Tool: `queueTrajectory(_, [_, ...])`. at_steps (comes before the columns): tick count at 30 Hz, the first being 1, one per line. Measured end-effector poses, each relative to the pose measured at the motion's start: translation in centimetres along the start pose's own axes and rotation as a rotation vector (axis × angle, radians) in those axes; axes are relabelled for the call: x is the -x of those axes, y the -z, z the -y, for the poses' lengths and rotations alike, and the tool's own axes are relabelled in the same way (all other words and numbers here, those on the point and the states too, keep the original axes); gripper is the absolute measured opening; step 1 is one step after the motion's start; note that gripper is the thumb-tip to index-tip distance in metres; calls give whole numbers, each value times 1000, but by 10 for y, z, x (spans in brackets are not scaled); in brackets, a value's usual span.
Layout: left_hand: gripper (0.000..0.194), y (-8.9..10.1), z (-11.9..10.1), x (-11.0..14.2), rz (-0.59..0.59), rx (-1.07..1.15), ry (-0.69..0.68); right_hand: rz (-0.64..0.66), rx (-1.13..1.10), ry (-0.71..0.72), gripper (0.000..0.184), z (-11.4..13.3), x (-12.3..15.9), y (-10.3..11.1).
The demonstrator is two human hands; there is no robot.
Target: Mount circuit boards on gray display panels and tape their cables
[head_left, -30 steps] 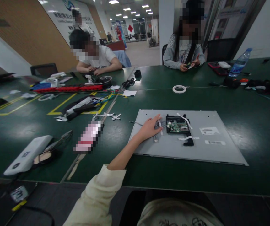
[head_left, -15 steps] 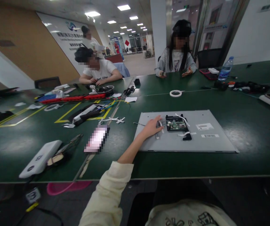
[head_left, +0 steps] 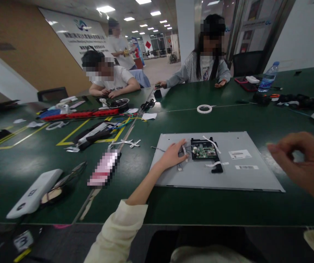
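1. A long green table [head_left: 228,208] spans the office, giving the work a broad, level support; people sit beyond it.
2. The grey panel [head_left: 239,179] lies flat near its front edge, within easy reach.
3. The right hand [head_left: 305,164] hangs beyond the panel's right side, fingers curled into a narrow loop; whether they pinch anything, I cannot tell.
4. The left hand [head_left: 171,156] rests on the panel, thumb and fingers moderately spread over grey cable [head_left: 179,168], probably to steady it.
5. Beside those fingers, a black frame [head_left: 217,169] surrounds the green circuit board [head_left: 204,152] on the panel.
6. White strips [head_left: 217,164] cross the frame, apparently securing it; a white tape roll [head_left: 204,112] sits beyond the panel.
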State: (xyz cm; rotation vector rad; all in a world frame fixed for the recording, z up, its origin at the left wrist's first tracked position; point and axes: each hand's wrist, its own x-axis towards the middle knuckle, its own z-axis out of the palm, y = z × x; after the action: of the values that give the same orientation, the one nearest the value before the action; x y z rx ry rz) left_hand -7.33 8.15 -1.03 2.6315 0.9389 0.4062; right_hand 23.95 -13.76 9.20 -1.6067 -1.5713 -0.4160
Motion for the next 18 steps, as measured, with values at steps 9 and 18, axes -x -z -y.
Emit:
queueTrajectory(9, [89, 8, -1, 1, 114, -23, 5, 374, -220, -185, 47, -63, -8, -149])
queueTrajectory(18, [68, 31, 4, 3, 308, -34, -87, 445, -324, -343, 44, -88, 7, -180])
